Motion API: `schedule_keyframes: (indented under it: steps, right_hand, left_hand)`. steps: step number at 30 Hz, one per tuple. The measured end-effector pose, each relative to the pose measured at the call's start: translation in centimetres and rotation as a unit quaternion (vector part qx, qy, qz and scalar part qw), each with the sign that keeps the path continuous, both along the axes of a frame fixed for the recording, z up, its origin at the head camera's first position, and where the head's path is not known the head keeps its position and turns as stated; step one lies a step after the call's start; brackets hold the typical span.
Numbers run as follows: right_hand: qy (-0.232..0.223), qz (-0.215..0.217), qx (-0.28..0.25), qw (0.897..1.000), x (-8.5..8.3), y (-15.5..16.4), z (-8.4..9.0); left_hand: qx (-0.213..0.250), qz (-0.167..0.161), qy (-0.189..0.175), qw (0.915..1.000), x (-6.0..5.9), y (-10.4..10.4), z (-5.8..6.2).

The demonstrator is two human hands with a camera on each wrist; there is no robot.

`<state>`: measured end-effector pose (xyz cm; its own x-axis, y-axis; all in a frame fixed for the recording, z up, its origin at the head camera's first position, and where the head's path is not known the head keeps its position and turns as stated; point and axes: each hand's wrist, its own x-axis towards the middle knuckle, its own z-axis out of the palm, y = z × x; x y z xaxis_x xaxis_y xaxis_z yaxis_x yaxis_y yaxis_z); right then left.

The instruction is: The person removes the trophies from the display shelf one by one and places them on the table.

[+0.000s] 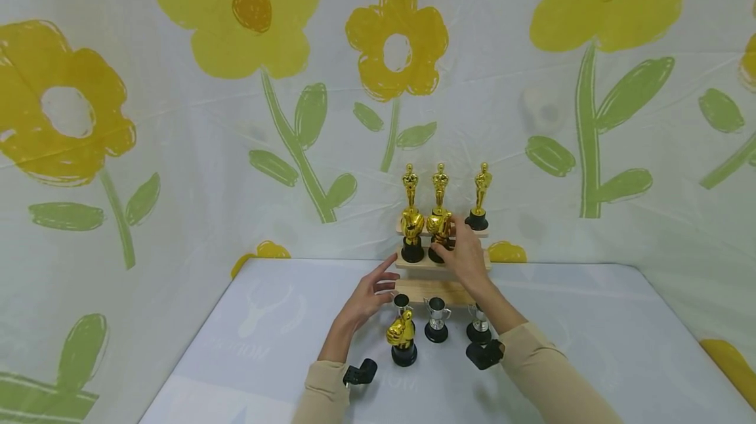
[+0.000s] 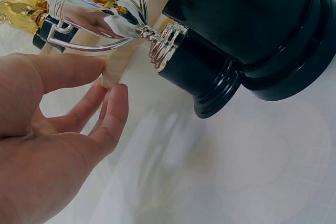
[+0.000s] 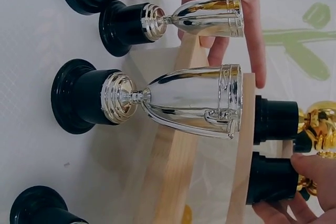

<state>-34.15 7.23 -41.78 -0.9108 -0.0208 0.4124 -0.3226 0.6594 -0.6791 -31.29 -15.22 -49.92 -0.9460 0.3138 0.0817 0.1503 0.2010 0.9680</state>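
Note:
On the stand's middle step (image 1: 422,267), my right hand (image 1: 466,256) grips a gold thumbs-up trophy (image 1: 438,226) near its black base. In the right wrist view, thumb and fingers close round that trophy (image 3: 273,178). Another gold trophy (image 1: 412,226) stands just left of it. My left hand (image 1: 363,299) is at the stand's left side with its fingers extended. Its fingertips touch the end of a wooden step (image 2: 116,67) in the left wrist view. A third thumbs-up trophy (image 1: 403,335) stands in front on the table.
Three gold statuettes, including one at the right (image 1: 482,191), stand on the top step. Silver cups (image 1: 437,312) with black bases stand before the low wooden step (image 1: 434,291). The white table (image 1: 283,325) meets a flower-patterned curtain (image 1: 207,214) behind.

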Motion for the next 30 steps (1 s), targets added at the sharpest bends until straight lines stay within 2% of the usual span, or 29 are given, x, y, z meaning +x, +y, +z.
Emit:
schedule_keyframes:
  steps: [14, 21, 30]
  right_hand:
    - [0.004, 0.009, 0.001, 1.0, 0.18, 0.33, -0.07]
    - [0.025, 0.015, 0.007, 1.0, 0.47, 0.39, 0.03]
    - [0.03, 0.015, 0.014, 0.999, 0.59, 0.45, 0.01]
  left_hand:
    - [-0.004, 0.003, -0.002, 1.0, -0.13, 0.07, -0.16]
    - [-0.004, 0.002, 0.0, 1.0, -0.16, 0.03, -0.16]
    - [-0.007, 0.005, -0.005, 1.0, -0.16, 0.0, -0.1]
